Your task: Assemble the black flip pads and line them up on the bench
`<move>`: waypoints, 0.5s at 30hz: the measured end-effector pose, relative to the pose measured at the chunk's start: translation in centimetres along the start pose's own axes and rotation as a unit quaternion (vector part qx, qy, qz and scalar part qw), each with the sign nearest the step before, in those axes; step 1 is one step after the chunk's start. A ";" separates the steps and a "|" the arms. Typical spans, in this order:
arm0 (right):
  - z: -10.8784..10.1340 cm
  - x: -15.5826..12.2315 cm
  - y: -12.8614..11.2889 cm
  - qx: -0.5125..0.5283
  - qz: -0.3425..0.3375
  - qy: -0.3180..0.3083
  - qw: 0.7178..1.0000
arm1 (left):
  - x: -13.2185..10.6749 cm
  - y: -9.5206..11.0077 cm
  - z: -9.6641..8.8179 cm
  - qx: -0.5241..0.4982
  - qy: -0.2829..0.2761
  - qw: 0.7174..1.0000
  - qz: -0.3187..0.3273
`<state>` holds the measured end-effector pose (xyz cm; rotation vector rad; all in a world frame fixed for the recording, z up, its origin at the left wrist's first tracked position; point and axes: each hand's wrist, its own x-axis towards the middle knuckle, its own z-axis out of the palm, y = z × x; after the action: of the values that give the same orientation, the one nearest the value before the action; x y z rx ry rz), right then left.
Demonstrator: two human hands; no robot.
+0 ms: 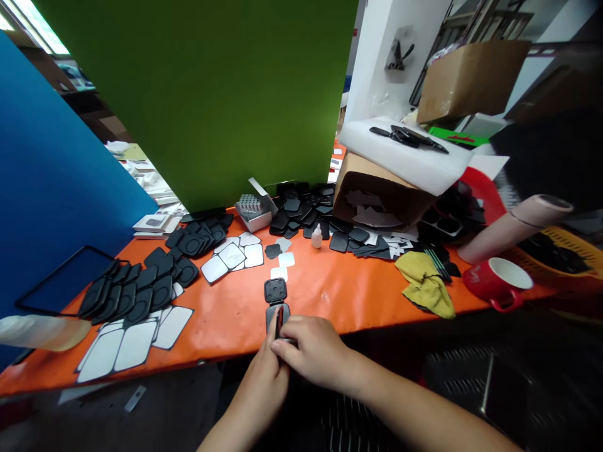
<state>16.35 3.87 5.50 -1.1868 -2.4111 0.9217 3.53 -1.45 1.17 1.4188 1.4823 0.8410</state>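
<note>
Both my hands meet at the near edge of the orange table (330, 285). My right hand (313, 351) is closed, its fingers pinching a thin dark and red tool (279, 321) over a small black part (277, 312). My left hand (268, 370) is closed beside it, fingertips pressed against the same black part. Just beyond lies a black square plate with four round holes (276, 290). Small white squares (286, 259) lie farther back.
Rows of black square parts (136, 292) and white backing sheets (127, 342) lie at left. A black pile (306, 210), a small glue bottle (316, 236), a tipped cardboard box (377, 194), a yellow cloth (426, 282), a red mug (497, 282) and a cardboard tube (513, 226) stand behind and right.
</note>
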 end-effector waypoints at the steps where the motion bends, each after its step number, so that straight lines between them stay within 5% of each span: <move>1: 0.2 0.1 0.1 0.025 0.008 0.007 1.000 | 0.0 0.0 0.0 -0.014 -0.004 1.000 -0.003; 4: 0.8 0.4 0.6 0.178 0.017 0.003 0.984 | 0.1 0.3 0.0 -0.103 -0.005 0.994 -0.044; 8: 0.9 0.9 1.4 0.383 0.096 -0.027 0.918 | 0.2 0.7 0.0 -0.257 -0.023 0.956 -0.142; 10: 0.6 0.9 1.6 0.348 0.107 -0.016 0.931 | 0.2 0.6 -0.1 -0.226 -0.007 0.964 -0.137; 15: -0.5 0.6 0.7 0.076 0.021 0.031 0.996 | -0.4 0.1 -0.6 0.050 0.006 0.997 -0.056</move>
<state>16.64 4.88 5.35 -1.1961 -2.2307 1.0449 2.98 -1.72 1.58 1.3917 1.6167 0.7165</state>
